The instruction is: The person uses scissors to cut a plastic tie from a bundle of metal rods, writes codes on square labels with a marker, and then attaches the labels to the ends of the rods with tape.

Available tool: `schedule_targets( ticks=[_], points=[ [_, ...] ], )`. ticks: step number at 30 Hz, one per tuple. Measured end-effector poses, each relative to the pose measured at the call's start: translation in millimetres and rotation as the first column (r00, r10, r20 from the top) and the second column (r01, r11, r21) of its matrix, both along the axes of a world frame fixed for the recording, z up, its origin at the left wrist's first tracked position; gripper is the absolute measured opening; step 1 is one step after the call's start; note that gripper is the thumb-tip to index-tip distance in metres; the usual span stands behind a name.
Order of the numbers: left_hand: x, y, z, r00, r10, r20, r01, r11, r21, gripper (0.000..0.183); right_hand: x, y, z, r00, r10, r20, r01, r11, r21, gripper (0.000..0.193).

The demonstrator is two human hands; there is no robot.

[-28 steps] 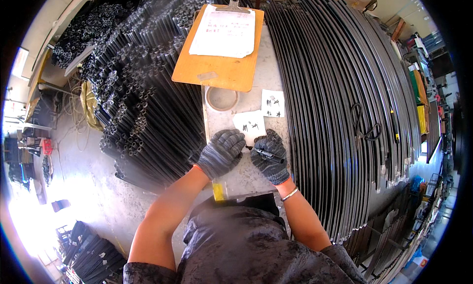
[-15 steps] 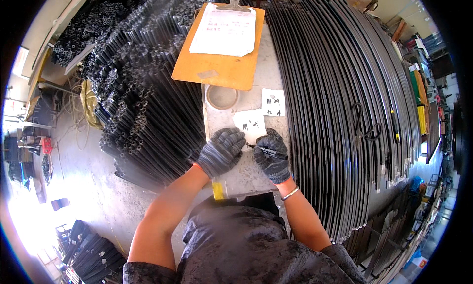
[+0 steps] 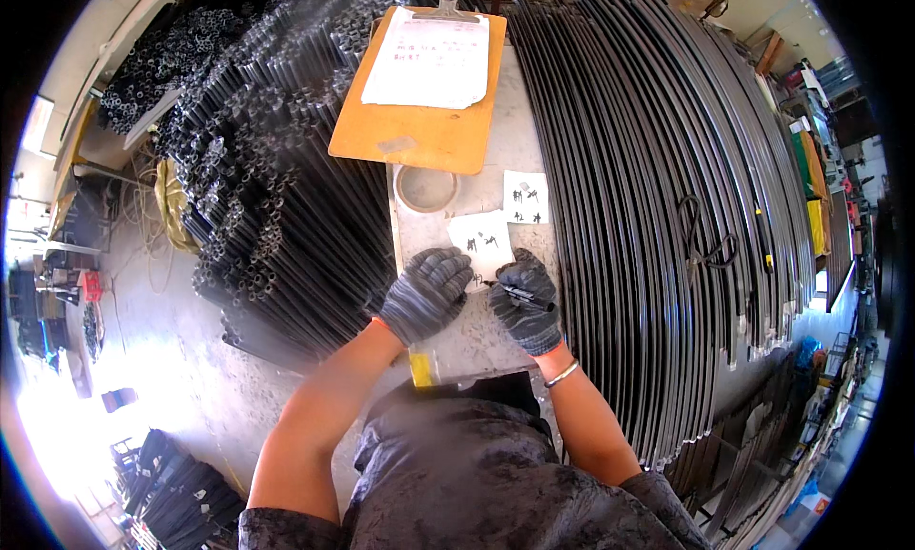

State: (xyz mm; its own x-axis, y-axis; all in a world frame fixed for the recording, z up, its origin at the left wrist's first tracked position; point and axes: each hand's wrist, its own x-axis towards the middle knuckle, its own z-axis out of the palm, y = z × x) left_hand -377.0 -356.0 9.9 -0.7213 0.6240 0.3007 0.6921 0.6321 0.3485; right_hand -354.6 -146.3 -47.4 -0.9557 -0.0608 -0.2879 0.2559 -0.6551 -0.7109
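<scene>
A small white paper slip (image 3: 479, 237) with black handwriting lies on the narrow pale table (image 3: 517, 73). My left hand (image 3: 431, 295), in a grey knit glove, rests flat over the slip's lower left edge, fingers stretched out. In my right hand (image 3: 530, 307), gloved alike, a black marker pen (image 3: 519, 295) is gripped, its tip at the lower part of the slip, beside fresh strokes. A second written slip (image 3: 526, 198) lies just beyond, to the right. To the left of both slips is a roll of tape (image 3: 426, 189).
An orange clipboard (image 3: 419, 140) with white sheets lies at the far end. Stacked dark metal tubes (image 3: 324, 235) flank the table on the left, long dark bars (image 3: 620, 216) on the right. Black-handled scissors (image 3: 710, 250) lie on the bars. A yellow piece (image 3: 421, 369) sits at the near edge.
More black strokes show on the lower part of the nearer slip, by the pen tip. My left hand stays in place; my right hand has barely shifted.
</scene>
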Motion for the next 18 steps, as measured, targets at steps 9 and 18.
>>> schedule_targets(
  ticks=[9,18],
  points=[
    [-0.4,0.3,-1.0,1.0,-0.006,-0.015,0.007,1.0,0.022,0.038,-4.8,7.4,37.5,0.791,0.278,-0.545,0.425,0.392,0.816,0.014],
    [-0.8,0.5,-2.6,1.0,-0.006,-0.029,0.006,1.0,0.017,0.037,-0.1,13.7,10.9,0.872,0.235,-0.429,0.258,0.525,0.811,0.044]
  ],
)
